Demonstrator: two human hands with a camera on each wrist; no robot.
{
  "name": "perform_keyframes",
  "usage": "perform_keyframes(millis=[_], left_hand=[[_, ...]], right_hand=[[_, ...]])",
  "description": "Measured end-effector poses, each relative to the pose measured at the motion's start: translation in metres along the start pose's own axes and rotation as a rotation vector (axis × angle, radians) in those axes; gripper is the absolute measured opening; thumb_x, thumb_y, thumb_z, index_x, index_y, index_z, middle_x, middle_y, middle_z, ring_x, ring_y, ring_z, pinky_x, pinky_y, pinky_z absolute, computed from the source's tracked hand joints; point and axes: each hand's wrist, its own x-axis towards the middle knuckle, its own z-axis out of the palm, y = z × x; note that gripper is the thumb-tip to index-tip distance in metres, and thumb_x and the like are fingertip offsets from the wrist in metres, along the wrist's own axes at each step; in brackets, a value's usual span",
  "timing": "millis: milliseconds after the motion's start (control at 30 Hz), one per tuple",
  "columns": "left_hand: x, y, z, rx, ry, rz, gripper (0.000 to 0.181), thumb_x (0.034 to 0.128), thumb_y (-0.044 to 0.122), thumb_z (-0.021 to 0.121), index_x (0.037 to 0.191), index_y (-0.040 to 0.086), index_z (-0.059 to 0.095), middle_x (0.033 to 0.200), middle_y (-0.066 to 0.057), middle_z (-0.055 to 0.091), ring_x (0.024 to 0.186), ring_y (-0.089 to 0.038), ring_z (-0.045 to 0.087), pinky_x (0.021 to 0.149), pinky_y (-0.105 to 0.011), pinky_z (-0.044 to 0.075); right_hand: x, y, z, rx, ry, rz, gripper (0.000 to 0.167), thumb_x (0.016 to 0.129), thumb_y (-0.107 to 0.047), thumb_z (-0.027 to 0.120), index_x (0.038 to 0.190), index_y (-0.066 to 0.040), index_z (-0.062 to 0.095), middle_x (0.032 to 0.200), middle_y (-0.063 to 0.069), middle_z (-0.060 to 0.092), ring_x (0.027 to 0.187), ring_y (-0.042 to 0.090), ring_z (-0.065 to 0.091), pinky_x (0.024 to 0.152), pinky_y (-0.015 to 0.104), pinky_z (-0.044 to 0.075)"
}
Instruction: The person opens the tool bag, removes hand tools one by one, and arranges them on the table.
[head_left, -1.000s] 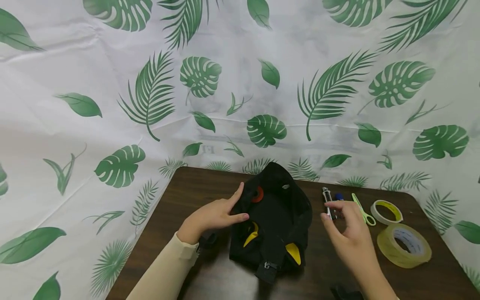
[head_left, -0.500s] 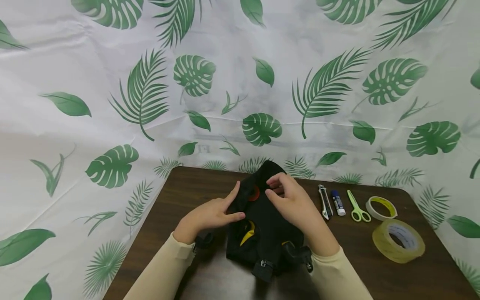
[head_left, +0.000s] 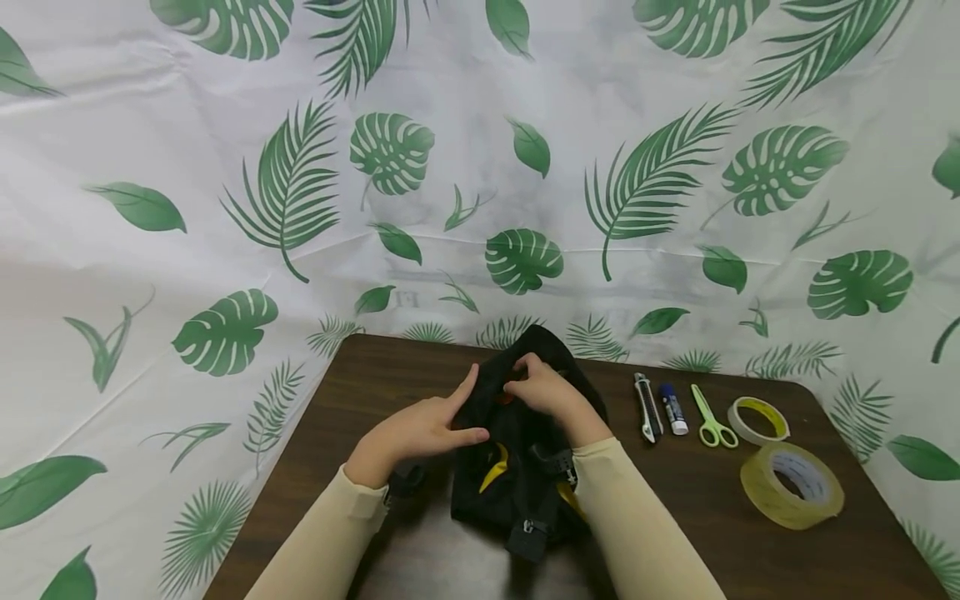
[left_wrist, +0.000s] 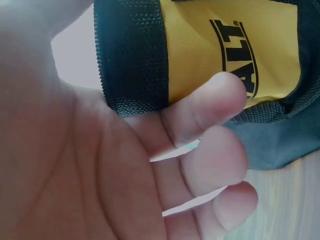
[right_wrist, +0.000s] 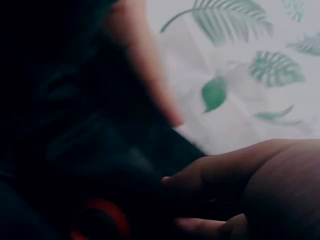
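Note:
A black tool bag (head_left: 491,500) with yellow patches stands on the table, its mouth facing up. At its left rim rests my left hand (head_left: 416,433), thumb and index finger spread apart. In the left wrist view its other fingers (left_wrist: 215,150) lie loosely against the bag's outer side, beside a yellow panel (left_wrist: 195,55) with black lettering. My right hand (head_left: 555,396) is over the bag's mouth, fingers bent with a gap to the thumb and nothing visible between them. Near its fingertips, within the dark bag, shows a red ring (right_wrist: 120,220) with a dark centre.
On the table (head_left: 390,367) to the right lie a utility knife (head_left: 648,408), a glue stick (head_left: 673,410), green scissors (head_left: 711,417), a narrow tape roll (head_left: 757,419) and a wide clear tape roll (head_left: 792,485). A leaf-patterned sheet (head_left: 450,167) hangs behind.
My right hand has come from beside the utility knife on the right, over to the bag and lower into its mouth. My left hand has stayed at the bag's left rim.

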Motion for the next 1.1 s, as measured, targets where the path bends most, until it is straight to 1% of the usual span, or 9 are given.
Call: perform_keyframes(millis=[67,200,333,533,733,833,967,1033,1100], left_hand=[[-0.001,0.0,0.001,-0.001,-0.001,-0.003,0.109,0.0986,0.082,0.056,0.173,0.041,-0.013,0.15,-0.015,0.068,0.13,-0.025,0.071,0.116,-0.049,0.053],[-0.003,0.001,0.001,-0.01,-0.01,-0.014,0.109,0.0993,0.081,0.056,0.173,0.042,-0.014,0.157,-0.017,0.062,0.136,-0.029,0.068,0.119,-0.051,0.051],[-0.002,0.001,0.001,-0.003,-0.016,-0.023,0.107,0.0996,0.081,0.055,0.172,0.044,-0.015,0.161,-0.017,0.058,0.139,-0.03,0.067,0.12,-0.052,0.05],[-0.001,-0.001,0.001,-0.002,-0.018,-0.026,0.108,0.0998,0.081,0.054,0.173,0.041,-0.014,0.161,-0.018,0.058,0.139,-0.031,0.066,0.12,-0.053,0.049],[0.002,-0.003,0.002,-0.005,-0.023,-0.018,0.108,0.0994,0.082,0.053,0.174,0.04,-0.013,0.161,-0.019,0.057,0.138,-0.031,0.066,0.12,-0.053,0.049],[0.002,-0.004,0.003,-0.009,-0.028,-0.023,0.107,0.099,0.083,0.053,0.172,0.043,-0.014,0.161,-0.02,0.057,0.139,-0.032,0.066,0.12,-0.054,0.049],[0.001,-0.004,0.003,-0.006,-0.029,-0.024,0.107,0.0989,0.083,0.053,0.172,0.045,-0.015,0.161,-0.019,0.058,0.138,-0.031,0.067,0.12,-0.053,0.049],[0.001,-0.004,0.002,-0.002,-0.028,-0.019,0.107,0.0989,0.083,0.053,0.171,0.045,-0.016,0.16,-0.018,0.059,0.137,-0.03,0.068,0.12,-0.053,0.05],[0.001,-0.004,0.002,0.001,-0.026,-0.015,0.106,0.099,0.083,0.053,0.17,0.046,-0.017,0.159,-0.018,0.06,0.135,-0.029,0.069,0.119,-0.052,0.05]], right_hand=[[0.007,0.009,0.007,0.018,-0.003,0.024,0.062,0.108,-0.03,0.063,0.159,-0.002,0.04,0.163,0.03,0.043,0.146,0.045,0.05,0.119,0.061,0.044],[0.018,0.023,0.016,0.042,-0.039,0.05,0.08,0.109,-0.032,0.062,0.172,-0.004,0.022,0.177,0.03,0.022,0.162,0.049,0.03,0.128,0.066,0.032],[0.023,0.032,0.022,0.071,-0.072,0.063,0.091,0.109,-0.032,0.063,0.176,-0.006,0.009,0.181,0.028,0.01,0.167,0.049,0.017,0.132,0.067,0.024],[0.029,0.035,0.028,0.074,-0.061,0.053,0.091,0.107,-0.03,0.065,0.175,-0.003,0.012,0.18,0.029,0.018,0.165,0.048,0.025,0.132,0.064,0.028],[0.032,0.041,0.032,0.139,0.018,0.017,0.088,0.106,-0.027,0.069,0.173,-0.002,0.019,0.174,0.03,0.032,0.157,0.05,0.04,0.127,0.064,0.036],[0.035,0.044,0.034,0.129,0.053,-0.014,0.08,0.105,-0.021,0.068,0.17,0.001,0.027,0.167,0.031,0.043,0.148,0.05,0.05,0.12,0.062,0.044],[0.04,0.046,0.038,0.147,0.054,-0.047,0.06,0.103,-0.012,0.067,0.157,0.002,0.043,0.133,0.028,0.067,0.111,0.042,0.071,0.094,0.051,0.059],[0.041,0.047,0.039,0.165,0.042,-0.052,0.054,0.101,-0.009,0.067,0.15,0.001,0.049,0.114,0.022,0.07,0.091,0.034,0.072,0.08,0.044,0.059],[0.043,0.047,0.041,0.169,0.036,-0.049,0.054,0.099,-0.009,0.068,0.149,0.0,0.051,0.106,0.019,0.071,0.083,0.029,0.07,0.074,0.039,0.057]])
